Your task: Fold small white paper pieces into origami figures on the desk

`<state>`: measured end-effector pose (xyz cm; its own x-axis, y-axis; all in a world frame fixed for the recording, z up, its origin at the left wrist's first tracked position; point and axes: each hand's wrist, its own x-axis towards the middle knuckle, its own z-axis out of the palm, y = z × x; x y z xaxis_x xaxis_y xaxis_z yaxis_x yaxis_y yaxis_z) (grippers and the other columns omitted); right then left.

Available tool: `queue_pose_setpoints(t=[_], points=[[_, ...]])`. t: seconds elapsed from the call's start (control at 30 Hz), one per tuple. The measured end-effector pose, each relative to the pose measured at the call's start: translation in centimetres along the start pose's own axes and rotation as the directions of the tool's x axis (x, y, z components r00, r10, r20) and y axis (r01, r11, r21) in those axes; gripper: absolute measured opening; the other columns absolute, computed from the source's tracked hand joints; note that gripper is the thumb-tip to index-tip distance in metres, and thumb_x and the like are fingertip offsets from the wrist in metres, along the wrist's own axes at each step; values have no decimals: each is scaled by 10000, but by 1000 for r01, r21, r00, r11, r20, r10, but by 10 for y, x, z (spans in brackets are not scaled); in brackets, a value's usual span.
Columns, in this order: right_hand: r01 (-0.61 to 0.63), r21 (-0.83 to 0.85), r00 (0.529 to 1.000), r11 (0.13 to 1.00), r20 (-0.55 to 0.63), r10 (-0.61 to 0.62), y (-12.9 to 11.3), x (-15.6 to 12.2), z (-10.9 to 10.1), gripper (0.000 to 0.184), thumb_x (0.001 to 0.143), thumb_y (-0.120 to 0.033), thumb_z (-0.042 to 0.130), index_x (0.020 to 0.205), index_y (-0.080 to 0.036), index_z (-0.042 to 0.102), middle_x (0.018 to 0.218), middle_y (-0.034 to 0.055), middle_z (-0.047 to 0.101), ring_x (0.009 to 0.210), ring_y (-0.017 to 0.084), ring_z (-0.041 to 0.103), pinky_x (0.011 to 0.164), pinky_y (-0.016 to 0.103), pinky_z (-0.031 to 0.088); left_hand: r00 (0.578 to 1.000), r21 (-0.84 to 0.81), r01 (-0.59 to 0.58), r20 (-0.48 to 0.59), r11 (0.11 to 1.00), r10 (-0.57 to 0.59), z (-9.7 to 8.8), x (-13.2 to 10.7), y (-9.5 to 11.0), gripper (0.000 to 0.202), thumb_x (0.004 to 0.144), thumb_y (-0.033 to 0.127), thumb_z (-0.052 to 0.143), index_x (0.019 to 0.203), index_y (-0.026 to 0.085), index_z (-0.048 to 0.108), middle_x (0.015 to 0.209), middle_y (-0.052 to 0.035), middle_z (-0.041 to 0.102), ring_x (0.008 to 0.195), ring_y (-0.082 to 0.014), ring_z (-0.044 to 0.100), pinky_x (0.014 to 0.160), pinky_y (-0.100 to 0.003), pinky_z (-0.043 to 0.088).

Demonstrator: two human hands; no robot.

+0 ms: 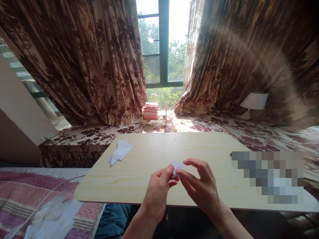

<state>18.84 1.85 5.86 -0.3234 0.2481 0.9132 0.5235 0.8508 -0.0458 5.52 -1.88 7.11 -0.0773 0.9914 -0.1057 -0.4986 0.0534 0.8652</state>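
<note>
Above the front part of the wooden table (119,186), both hands meet around a small piece of folded white paper (177,164). My left hand (159,189) pinches its left side between thumb and fingers. On the other side, my right hand (200,181) has its thumb against the paper's lower edge, while its index finger arches over near the upper right corner. The gap between that thumb and index finger is visible. How the paper is folded underneath is hidden by the fingers.
Several white paper pieces (121,152) lie at the table's left. More white paper (57,219) and a cable (53,190) rest on the striped bedding (15,196). A blurred-out patch (271,176) covers the table's right. Behind are stacked pink cloths (151,111) and a lamp (253,101).
</note>
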Motion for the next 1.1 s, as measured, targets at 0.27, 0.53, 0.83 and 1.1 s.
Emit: queue_pose_setpoints(t=[0.27,0.53,0.83,1.1], points=[[-18,-3,999,1000,28,18,-2,-6,-3,255,789,-25,624,981,-192,604,1012,94,528,914,222,532,753,381,484,994,99,-93,-54,991,99,-3,5,-4,233,739,357,688,701,132,737,684,-53,659,706,-152,524,737,-296,410],[-1,5,993,1000,116,1,-4,1,-7,229,808,-48,603,965,-214,620,930,68,584,842,186,546,739,343,461,987,181,-154,-22,971,161,-6,4,-3,235,799,341,632,807,144,760,732,-54,694,733,-161,542,785,-312,406],[-90,46,972,995,223,77,-7,11,-8,146,856,-98,551,802,-202,638,827,49,610,758,174,533,694,324,419,983,221,-174,-24,960,184,-7,6,-5,245,813,342,619,764,141,751,697,-35,662,718,-152,528,759,-291,402],[-159,58,965,986,218,143,-7,15,-7,113,858,-122,565,832,-184,656,828,66,603,758,187,545,667,322,445,983,238,-176,-7,955,183,-10,9,-6,237,798,332,634,737,127,738,685,-43,646,747,-169,550,768,-305,420]])
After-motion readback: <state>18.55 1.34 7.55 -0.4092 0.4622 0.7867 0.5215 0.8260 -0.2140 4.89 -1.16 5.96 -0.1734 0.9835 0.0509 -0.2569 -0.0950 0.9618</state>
